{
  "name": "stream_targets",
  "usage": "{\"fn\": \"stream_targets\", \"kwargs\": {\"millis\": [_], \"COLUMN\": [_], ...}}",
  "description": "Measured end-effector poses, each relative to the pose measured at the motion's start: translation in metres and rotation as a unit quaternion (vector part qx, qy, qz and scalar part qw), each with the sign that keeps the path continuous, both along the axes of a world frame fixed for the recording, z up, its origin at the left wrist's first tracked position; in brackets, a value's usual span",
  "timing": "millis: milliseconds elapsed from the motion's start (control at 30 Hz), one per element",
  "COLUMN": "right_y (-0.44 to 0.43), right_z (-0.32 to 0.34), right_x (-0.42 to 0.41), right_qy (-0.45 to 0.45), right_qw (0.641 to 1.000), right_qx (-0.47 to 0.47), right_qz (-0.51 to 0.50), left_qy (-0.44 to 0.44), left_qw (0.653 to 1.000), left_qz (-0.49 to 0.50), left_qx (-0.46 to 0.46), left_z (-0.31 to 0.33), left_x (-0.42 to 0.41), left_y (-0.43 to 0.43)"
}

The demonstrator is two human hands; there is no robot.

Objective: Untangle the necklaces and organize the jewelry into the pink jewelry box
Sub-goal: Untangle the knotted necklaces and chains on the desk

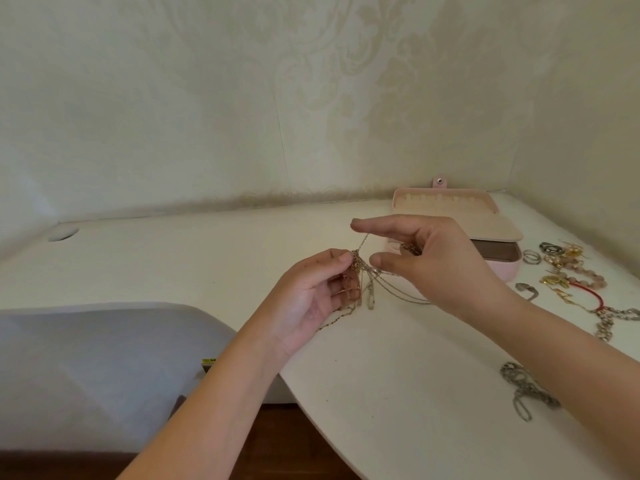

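L hand (311,292) is held above the table (381,375), palm turned up, thumb and index pinching the knot of the tangled necklaces (360,268). Loose strands hang down past its fingers, and one gold chain trails to the table just near of the palm. R hand (426,258) is just right of the knot. Its index and thumb are stretched out and apart, w/ a thin strand running from the knot up to the index tip. Its other fingers curl in, w/ a bit of chain showing at them, so it grips part of the bundle too. More strands sweep from the knot to the right, under the R hand.

Pink jewelry box (491,225) sits far right on the table, behind the R hand. Its lid is open and leans back toward the wall (207,98), and its beige lining shows.

Right of the box lie rings (533,256), a pink bead bracelet (585,273), gold pieces (554,280) and a red cord (588,296). A chunky chain (609,323) lies at the right edge. A silver chain (519,393) is bunched near right, partly under the R forearm. A grey cushion (86,368) is near left, off the table edge.
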State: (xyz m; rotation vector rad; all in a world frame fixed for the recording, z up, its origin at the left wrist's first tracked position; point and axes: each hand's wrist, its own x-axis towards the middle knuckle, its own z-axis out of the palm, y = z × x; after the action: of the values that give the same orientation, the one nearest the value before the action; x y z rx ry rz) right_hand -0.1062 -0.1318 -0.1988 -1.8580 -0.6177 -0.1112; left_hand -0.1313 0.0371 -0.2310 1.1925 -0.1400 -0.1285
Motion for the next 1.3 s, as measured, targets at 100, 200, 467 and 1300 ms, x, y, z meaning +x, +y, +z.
{"fn": "stream_targets", "kwargs": {"millis": [100,200,467,1300], "right_y": [0.0008,0.0022,0.0044,-0.0002], "right_z": [-0.0002,-0.0017,-0.0033,0.0052], "right_x": [-0.0049,-0.0078,-0.0091,-0.0078], "right_qy": [-0.043,-0.098,-0.154,0.131], "right_qw": [0.998,0.990,0.980,0.988], "right_qx": [-0.042,-0.079,-0.110,0.047], "right_qz": [-0.034,-0.061,-0.068,0.072], "left_qy": [-0.008,-0.024,-0.039,-0.061], "left_qw": [1.000,1.000,0.999,0.990], "left_qz": [0.000,-0.002,0.021,0.039], "left_qx": [0.005,0.010,0.005,0.121], "left_z": [0.0010,0.0028,0.0042,0.0037], "left_x": [-0.0009,-0.0025,-0.0041,-0.0062], "left_y": [-0.0008,-0.0023,-0.0038,-0.0039]}}
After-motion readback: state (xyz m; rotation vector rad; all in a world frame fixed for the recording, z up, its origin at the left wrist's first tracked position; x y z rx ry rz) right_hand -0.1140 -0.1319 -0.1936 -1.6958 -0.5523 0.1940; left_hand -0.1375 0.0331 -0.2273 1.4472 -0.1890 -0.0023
